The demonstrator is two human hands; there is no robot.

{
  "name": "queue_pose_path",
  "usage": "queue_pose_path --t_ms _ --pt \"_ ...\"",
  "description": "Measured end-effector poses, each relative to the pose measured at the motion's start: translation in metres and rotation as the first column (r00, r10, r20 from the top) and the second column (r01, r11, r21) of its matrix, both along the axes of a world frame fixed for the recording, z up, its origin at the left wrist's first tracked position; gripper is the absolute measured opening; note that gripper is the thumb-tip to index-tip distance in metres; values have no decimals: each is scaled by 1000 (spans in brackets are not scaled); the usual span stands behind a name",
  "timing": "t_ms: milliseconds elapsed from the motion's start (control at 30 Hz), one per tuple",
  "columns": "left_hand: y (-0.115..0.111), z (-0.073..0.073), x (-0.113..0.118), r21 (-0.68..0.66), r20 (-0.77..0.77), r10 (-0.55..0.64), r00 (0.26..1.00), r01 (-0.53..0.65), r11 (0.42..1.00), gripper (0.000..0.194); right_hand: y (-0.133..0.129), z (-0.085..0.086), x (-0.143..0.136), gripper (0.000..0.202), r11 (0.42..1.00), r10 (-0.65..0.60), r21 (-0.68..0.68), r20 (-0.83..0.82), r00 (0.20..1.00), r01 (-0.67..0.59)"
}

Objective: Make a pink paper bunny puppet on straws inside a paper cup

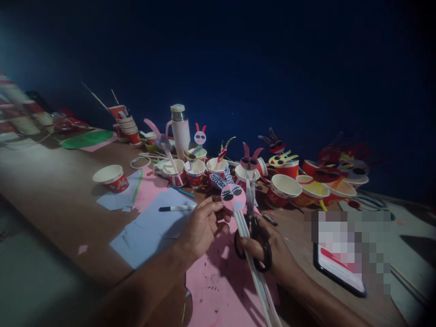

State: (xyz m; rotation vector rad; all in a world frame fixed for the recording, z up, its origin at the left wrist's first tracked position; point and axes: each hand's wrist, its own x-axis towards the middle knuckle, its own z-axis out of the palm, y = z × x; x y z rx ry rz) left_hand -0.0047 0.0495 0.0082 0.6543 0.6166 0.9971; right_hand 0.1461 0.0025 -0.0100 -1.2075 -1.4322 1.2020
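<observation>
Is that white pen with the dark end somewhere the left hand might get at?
Probably yes: the pen lies right beside the left hand, its dark end uncovered, though the fingers seem busy at the pink rabbit face.

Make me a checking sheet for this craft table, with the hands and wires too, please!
Surface: brown table, partly under pink paper and blue paper.
Job's things: pink bunny face above striped strips; black-handled scissors.
Clutter: paper cups, some holding paper creatures; marker; flask; phone.
Hands: right hand holds the scissors, strips by its thumb; left hand at the bunny face's edge.
Cables: pale cord, far left, blurred.
Surroundings: dark blue wall behind.
</observation>
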Motion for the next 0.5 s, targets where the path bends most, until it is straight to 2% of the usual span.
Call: queue_pose_path --t_ms 233,367,500 --pt "2 1 0 -18 52 -51 997 52 998 11 -1 -2 -1 17 999 -8 47 82 997 5" --pt "1 0 1 -2 -30 -27 999 27 1000 12 -2 -2 -1 18 1000 -4 21 78 997 3" --pt "-1 -4 2 69 -142 -18 990 28 997 15 -2 -6 -1 16 996 -22 93 97 995 13"
